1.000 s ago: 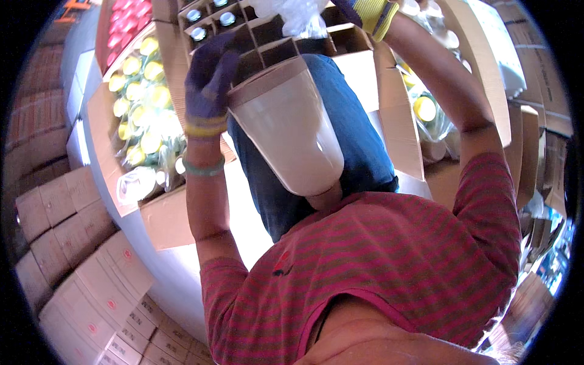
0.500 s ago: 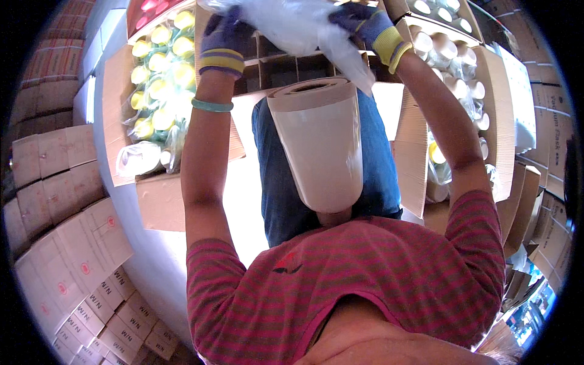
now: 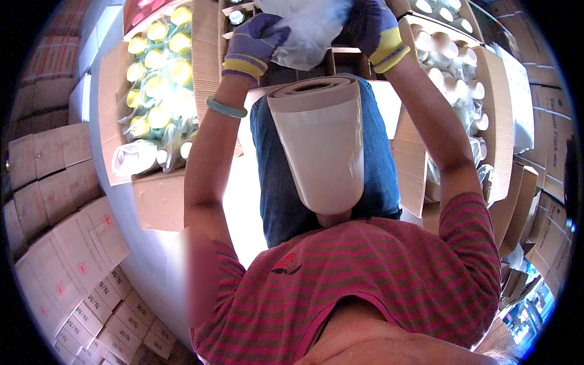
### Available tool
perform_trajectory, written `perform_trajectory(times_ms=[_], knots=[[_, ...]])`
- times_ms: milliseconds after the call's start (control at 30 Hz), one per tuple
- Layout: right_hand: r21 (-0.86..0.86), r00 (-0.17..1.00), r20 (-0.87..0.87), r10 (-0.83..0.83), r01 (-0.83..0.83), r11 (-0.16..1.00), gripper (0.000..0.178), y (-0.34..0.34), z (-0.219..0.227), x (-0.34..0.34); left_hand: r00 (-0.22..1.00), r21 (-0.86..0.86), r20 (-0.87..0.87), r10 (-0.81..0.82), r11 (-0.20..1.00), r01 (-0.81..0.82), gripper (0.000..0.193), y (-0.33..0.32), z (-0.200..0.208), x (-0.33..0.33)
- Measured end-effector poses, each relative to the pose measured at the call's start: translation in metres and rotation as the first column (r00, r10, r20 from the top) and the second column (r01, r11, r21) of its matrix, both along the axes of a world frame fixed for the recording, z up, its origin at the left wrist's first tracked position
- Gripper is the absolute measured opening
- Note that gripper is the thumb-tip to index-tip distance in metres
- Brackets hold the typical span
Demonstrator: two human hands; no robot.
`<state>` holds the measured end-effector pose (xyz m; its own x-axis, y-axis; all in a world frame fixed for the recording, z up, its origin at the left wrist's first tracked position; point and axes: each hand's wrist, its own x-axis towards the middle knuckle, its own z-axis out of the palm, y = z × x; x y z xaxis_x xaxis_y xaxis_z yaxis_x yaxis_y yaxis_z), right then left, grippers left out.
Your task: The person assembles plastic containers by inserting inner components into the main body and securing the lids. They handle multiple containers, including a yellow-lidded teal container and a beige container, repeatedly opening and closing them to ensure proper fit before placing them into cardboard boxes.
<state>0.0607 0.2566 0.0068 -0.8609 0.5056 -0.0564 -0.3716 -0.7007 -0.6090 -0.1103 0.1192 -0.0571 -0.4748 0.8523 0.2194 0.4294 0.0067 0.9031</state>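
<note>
My left hand (image 3: 258, 41), in a purple glove with a yellow cuff, pinches the near left edge of a crumpled clear plastic bag (image 3: 310, 33). My right hand (image 3: 374, 30), gloved alike, grips the bag's right side; its fingertips are partly hidden and blurred. The bag hangs between both hands over a cardboard box with dividers (image 3: 291, 75). Inside one of that box's far-left cells stands a bottle with a silvery top (image 3: 236, 17). A thick whitish roll with a hollow core (image 3: 325, 152) leans upright on my lap between my thighs.
To the left, an open carton (image 3: 112, 115) holds several yellow-capped bottles (image 3: 159, 76) in plastic. On the right, another carton (image 3: 502, 115) holds several white-topped bottles (image 3: 456, 85). Stacked cartons (image 3: 73, 255) line the left side, and more cartons (image 3: 550, 134) stand far right.
The bag, formerly stretched sideways with its right end hanging low, is now bunched between my hands. My left hand has moved right and nearer; my right hand has shifted slightly. The bottle top has come into view.
</note>
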Motion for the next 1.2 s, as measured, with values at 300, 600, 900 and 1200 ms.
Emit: perform_trajectory(times_ms=[300, 600, 900, 1200], knots=[[0.632, 0.940, 0.174, -0.293, 0.122, 0.765, 0.023, 0.037, -0.103, -0.018, 0.872, 0.130, 0.477, 0.112, 0.972, -0.195, 0.032, -0.004, 0.003, 0.014], [0.879, 0.847, 0.069, -0.527, 0.198, 0.434, 0.066, -0.007, -0.055, -0.009, 0.662, 0.200, 0.742, 0.105, 0.908, -0.368, 0.044, -0.008, -0.017, -0.007], [0.714, 0.844, 0.533, -0.065, -0.407, 0.570, 0.057, 0.034, -0.078, -0.018, 0.753, 0.557, 0.550, -0.361, 0.831, -0.008, 0.055, -0.008, 0.021, 0.001], [-0.076, 0.953, -0.126, 0.276, -0.287, 0.955, 0.062, 0.040, -0.023, -0.003, 0.950, -0.056, -0.313, -0.016, 0.998, -0.002, 0.059, -0.035, -0.038, -0.010]])
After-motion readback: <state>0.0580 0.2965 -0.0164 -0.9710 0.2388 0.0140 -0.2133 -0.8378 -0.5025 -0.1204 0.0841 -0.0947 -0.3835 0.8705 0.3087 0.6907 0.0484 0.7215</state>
